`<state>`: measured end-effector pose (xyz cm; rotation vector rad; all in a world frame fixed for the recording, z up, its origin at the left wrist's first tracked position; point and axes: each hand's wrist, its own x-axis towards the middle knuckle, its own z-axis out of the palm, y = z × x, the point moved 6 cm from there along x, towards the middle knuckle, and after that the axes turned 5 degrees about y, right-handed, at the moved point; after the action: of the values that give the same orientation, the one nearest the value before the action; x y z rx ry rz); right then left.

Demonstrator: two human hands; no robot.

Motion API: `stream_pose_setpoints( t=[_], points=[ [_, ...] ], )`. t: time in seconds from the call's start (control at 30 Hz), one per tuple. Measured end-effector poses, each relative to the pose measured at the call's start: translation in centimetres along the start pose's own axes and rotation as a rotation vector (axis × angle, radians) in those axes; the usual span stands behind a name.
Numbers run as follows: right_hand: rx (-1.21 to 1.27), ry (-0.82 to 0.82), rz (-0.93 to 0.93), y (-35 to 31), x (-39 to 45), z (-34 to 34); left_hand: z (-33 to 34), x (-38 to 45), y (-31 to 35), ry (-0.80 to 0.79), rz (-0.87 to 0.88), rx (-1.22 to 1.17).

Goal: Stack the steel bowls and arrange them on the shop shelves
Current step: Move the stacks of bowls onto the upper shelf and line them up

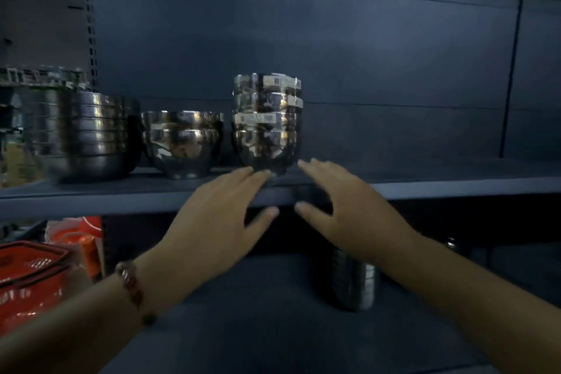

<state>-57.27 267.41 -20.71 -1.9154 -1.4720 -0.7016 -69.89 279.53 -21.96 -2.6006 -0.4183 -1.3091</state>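
A tall stack of several small steel bowls (267,123) with barcode labels stands on the dark shelf board (425,182). To its left stands a shorter stack of two shiny bowls (182,146), and further left a stack of several larger steel bowls (88,136). My left hand (221,215) is flat with straight fingers, its fingertips touching the foot of the tall stack. My right hand (343,206) is spread open just right of the stack's base, holding nothing.
On the lower shelf stands a stack of steel cups or bowls (353,282), partly behind my right forearm. Red plastic baskets and containers (36,276) sit at the lower left. The perforated shelf upright (91,24) rises at the left. The shelf stretches bare to the right.
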Motion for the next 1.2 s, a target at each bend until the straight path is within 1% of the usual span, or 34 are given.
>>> stream_pose_setpoints(
  t=[0.07, 0.13, 0.2, 0.27, 0.43, 0.53, 0.7, 0.8, 0.97, 1.03, 1.1, 1.2],
  points=[
    [-0.081, -0.104, -0.040, 0.2, -4.1, 1.1, 1.6, -2.8, 1.9, -0.050, 0.127, 0.040],
    [-0.152, -0.214, -0.024, 0.9, -8.1, 2.7, 3.9, -5.5, 3.4, -0.133, 0.172, 0.022],
    [-0.219, -0.321, 0.035, 2.3, -11.9, 4.3, 6.9, -8.2, 5.0, -0.253, 0.156, -0.032],
    [-0.255, -0.416, 0.131, 4.4, -15.2, 5.9, 9.9, -10.8, 6.4, -0.411, 0.094, -0.087],
    [-0.312, -0.529, 0.307, 10.1, -20.6, 9.0, 17.1, -14.1, 9.3, -0.667, 0.015, -0.150],
    [-0.303, -0.562, 0.397, 13.1, -21.9, 10.2, 20.7, -14.5, 10.6, -0.713, 0.006, -0.147],
    [-0.233, -0.592, 0.507, 18.1, -22.1, 12.7, 25.7, -13.3, 12.5, -0.716, -0.004, -0.180],
    [-0.172, -0.549, 0.576, 20.7, -21.2, 13.9, 28.6, -11.7, 13.1, -0.689, -0.035, -0.212],
    [-0.010, -0.398, 0.647, 24.7, -19.6, 16.1, 32.9, -10.2, 12.7, -0.670, -0.127, -0.245],
    [0.090, -0.315, 0.681, 26.0, -19.0, 16.8, 34.6, -10.3, 11.9, -0.673, -0.201, -0.263],
    [0.252, -0.205, 0.777, 27.6, -18.6, 17.5, 36.3, -10.2, 10.9, -0.683, -0.295, -0.312],
    [0.647, -0.051, 0.982, 30.0, -17.8, 19.6, 38.4, -9.5, 9.7, -0.633, -0.472, -0.469]
  ],
)
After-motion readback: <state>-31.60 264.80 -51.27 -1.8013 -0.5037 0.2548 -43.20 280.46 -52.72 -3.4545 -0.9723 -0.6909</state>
